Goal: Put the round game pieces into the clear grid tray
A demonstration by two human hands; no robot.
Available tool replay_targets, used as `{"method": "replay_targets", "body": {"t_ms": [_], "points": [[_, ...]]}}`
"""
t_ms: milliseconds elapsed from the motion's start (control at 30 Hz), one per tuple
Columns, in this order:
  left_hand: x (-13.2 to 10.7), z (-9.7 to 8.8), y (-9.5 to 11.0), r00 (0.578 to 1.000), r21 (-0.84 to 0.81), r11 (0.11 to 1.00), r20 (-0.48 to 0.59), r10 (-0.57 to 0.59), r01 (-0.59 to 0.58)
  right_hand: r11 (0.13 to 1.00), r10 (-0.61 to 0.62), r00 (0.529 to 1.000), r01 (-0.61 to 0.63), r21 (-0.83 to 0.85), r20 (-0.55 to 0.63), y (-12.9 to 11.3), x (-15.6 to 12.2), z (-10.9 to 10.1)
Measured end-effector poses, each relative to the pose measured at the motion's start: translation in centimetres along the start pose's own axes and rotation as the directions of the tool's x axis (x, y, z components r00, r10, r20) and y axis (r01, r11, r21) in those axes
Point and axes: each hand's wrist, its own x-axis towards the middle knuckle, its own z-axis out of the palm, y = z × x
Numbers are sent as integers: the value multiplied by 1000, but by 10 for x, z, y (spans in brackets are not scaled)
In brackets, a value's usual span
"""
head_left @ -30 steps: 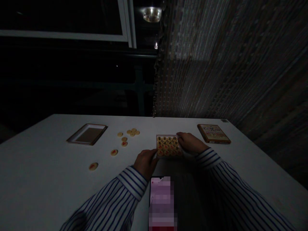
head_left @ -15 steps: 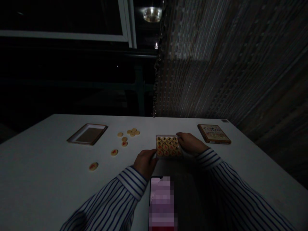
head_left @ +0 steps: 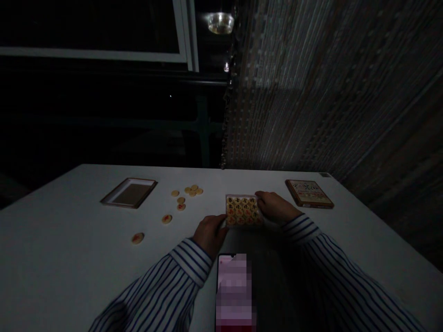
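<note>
Between my hands is a clear tray (head_left: 244,225) filled with rows of round Chinese chess pieces (head_left: 245,210), some marked in black, others in red. My left hand (head_left: 210,234) grips its left edge, thumb and fingers pinched on the side. At the upper right corner, my right hand (head_left: 277,206) has its fingers closed on the tray. Loose on the table to the left lie more pieces: a red-marked piece (head_left: 137,238) nearest me, another red-marked piece (head_left: 166,219) beyond it, and a cluster of blank-faced pieces (head_left: 194,190) farther back.
An open shallow box half (head_left: 147,183) lies on the white table (head_left: 69,258) at the far left. A printed box lid (head_left: 309,193) is at the far right. A phone (head_left: 233,290) shows in front of me. Behind the table hangs a string curtain (head_left: 284,92).
The whole view has shifted very slightly. Both hands keep the same hold on the tray, and the loose pieces stay where they were on the table.
</note>
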Motion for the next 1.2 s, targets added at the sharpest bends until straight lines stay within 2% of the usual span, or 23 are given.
{"method": "replay_targets", "body": {"t_ms": [233, 633, 767, 900, 1067, 1200], "points": [[-2, -2, -1, 998, 7, 1000, -66, -8, 8, 999, -6, 996, 2, -41, -89, 0, -3, -7], [1, -18, -4, 973, -32, 999, -232, -2, -5, 998, -56, 983, 54, -19, -172, -29, -12, -19], [2, -32, -4, 971, -46, 999, -237, -13, 2, 995, -101, 976, 103, 2, -193, -37, -17, -22], [1, -50, -15, 970, -9, 1000, -241, -19, 17, 991, -126, 970, 133, 20, -209, -45, -21, -24], [-7, -70, -39, 938, 36, 998, -343, -43, 59, 986, -143, 961, 159, 50, -239, -54, -26, -31], [-14, -83, -50, 910, 64, 992, -407, -74, 109, 977, -150, 940, 189, 102, -306, -58, -29, -37]]}}
